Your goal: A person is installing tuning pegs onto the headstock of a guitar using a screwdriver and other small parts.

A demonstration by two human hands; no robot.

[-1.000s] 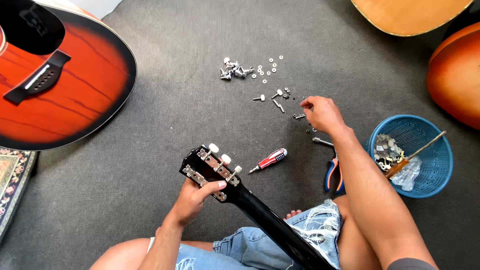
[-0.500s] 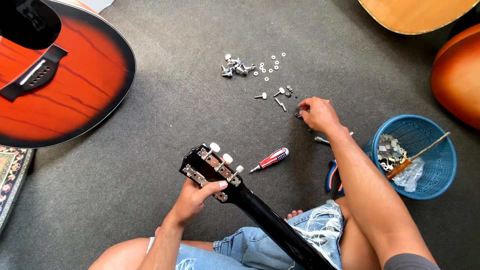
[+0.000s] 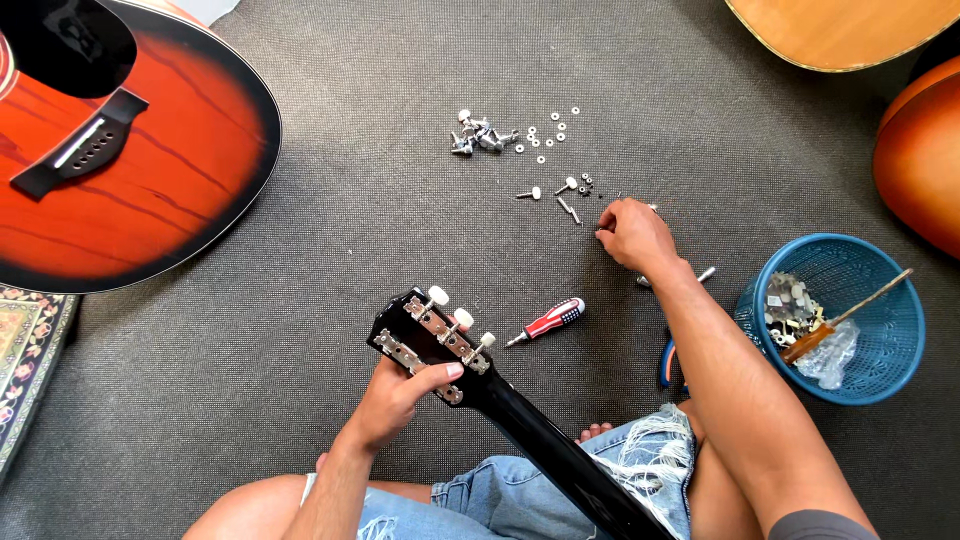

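My left hand (image 3: 393, 398) grips the black guitar headstock (image 3: 428, 341), which carries metal tuner plates and three white tuner knobs along its right side. The black neck (image 3: 560, 452) runs down across my lap. My right hand (image 3: 634, 233) reaches forward to the grey carpet, fingers pinched together on the floor by small dark screws (image 3: 587, 184); whether they hold one I cannot tell. Loose tuning pegs (image 3: 478, 135) and white washers (image 3: 548, 132) lie further ahead. A red-and-white-handled screwdriver (image 3: 549, 320) lies between headstock and right forearm.
A red sunburst guitar body (image 3: 130, 170) lies at the left. A tan guitar body (image 3: 840, 30) and an orange one (image 3: 920, 160) sit at the top right. A blue basket (image 3: 880, 350) with parts and a tool stands right. Patterned rug (image 3: 25, 350) at the left edge.
My right hand has slid slightly left and down over the small parts on the carpet. My left hand stays on the headstock.
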